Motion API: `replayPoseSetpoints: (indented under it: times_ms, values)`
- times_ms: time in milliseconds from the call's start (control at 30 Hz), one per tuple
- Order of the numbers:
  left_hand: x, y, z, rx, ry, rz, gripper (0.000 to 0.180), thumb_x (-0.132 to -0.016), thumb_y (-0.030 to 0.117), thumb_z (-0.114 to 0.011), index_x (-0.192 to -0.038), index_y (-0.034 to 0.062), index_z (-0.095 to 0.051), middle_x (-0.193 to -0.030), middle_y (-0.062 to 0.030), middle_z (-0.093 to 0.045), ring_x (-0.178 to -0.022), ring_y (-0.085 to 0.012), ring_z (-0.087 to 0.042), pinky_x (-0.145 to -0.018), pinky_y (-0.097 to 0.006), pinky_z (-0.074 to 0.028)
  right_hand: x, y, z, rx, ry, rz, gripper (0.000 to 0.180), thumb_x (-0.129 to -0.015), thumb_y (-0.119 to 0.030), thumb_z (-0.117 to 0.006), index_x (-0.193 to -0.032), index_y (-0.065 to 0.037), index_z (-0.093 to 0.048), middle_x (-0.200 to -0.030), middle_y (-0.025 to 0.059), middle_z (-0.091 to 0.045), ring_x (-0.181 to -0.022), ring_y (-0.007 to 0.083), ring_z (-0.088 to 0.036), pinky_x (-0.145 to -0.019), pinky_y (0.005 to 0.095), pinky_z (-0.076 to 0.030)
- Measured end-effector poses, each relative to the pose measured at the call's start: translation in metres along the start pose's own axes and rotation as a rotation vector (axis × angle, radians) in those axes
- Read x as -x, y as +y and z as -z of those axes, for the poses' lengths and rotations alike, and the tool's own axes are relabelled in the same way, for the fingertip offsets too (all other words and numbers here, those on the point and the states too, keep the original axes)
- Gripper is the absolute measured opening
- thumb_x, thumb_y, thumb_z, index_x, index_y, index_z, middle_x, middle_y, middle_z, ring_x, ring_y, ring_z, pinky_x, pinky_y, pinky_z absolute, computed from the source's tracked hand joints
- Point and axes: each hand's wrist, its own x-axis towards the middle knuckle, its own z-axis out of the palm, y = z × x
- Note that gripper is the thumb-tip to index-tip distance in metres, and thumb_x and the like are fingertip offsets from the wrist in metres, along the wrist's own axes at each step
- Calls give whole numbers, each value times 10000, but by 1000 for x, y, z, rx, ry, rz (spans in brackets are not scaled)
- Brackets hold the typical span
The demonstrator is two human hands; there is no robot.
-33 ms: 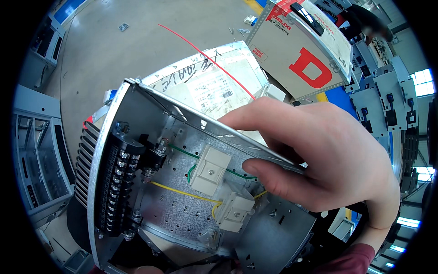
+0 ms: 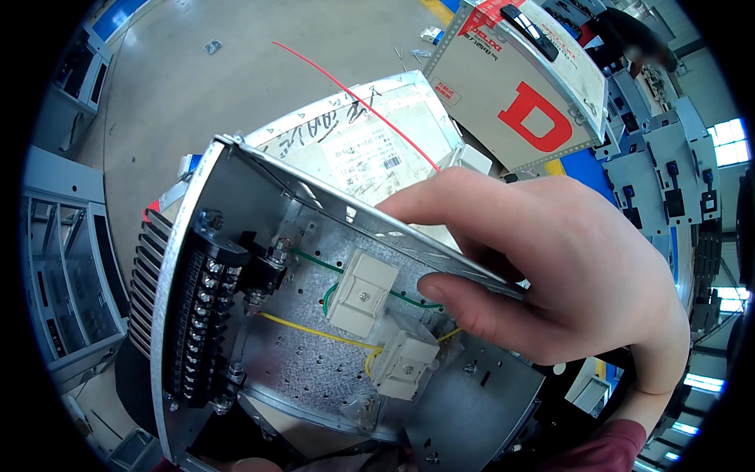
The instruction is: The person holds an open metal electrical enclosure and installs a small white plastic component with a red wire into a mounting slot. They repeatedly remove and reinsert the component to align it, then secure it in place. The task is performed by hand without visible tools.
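Gripping a metal box [image 2: 275,363] by one wall: right hand [image 2: 582,267]. Left hand [image 2: 253,465] barely visible, grip unclear. Inside: black terminal strip [image 2: 206,315], two white blocks [image 2: 364,287].

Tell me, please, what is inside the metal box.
The metal box holds a black terminal strip, two pale blocks, a green wire and a yellow wire. Part of its right side, behind the right hand, cannot be seen.

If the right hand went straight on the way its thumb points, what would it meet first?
Probably the upper white block, just left of the right hand in the picture; depth is unclear, so it might pass above the block instead.
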Motion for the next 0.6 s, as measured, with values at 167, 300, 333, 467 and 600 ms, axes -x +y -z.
replayPoseSetpoints:
  times_ms: [167, 300, 333, 467, 600]
  values:
    - [-3, 3, 1, -20, -21, 22, 138, -993, 330, -672, -872, 279, -631, -833, 208, -704, -784, -14, -600, -1016, -403, -362, -1, 1, -1, -1, 11, 17, 551, -920, -43, -780, -1449, -111, -642, -698, 28, -577, -545, 207, -552, -538, 348, -403]
    - [-3, 7, 1, -50, -26, 61, 141, -984, 327, -680, -860, 281, -629, -826, 209, -705, -788, -16, -605, -1017, -396, -364, -1, 1, -2, -5, 12, 14, 549, -918, -39, -783, -1445, -106, -644, -697, 26, -564, -544, 200, -543, -537, 346, -398]
    - [-3, 6, 1, -34, -27, 48, 145, -983, 326, -682, -856, 283, -628, -823, 208, -704, -788, -18, -606, -1017, -393, -364, -1, 1, -1, -8, 13, 14, 549, -918, -38, -784, -1444, -105, -645, -696, 25, -560, -543, 197, -540, -537, 345, -397]
    - [-6, 4, 1, -15, -27, 41, 161, -977, 309, -692, -832, 292, -623, -801, 215, -696, -785, -14, -604, -1011, -377, -364, -1, 1, -2, -17, 22, 23, 547, -918, -35, -783, -1444, -101, -646, -698, 25, -555, -542, 189, -531, -535, 342, -393]
    - [-6, 0, -4, -22, -27, 56, 167, -974, 296, -694, -823, 296, -622, -791, 224, -689, -781, -9, -602, -1006, -367, -364, 0, 1, -3, -21, 23, 18, 546, -920, -37, -782, -1445, -100, -645, -702, 27, -559, -542, 187, -533, -533, 342, -394]
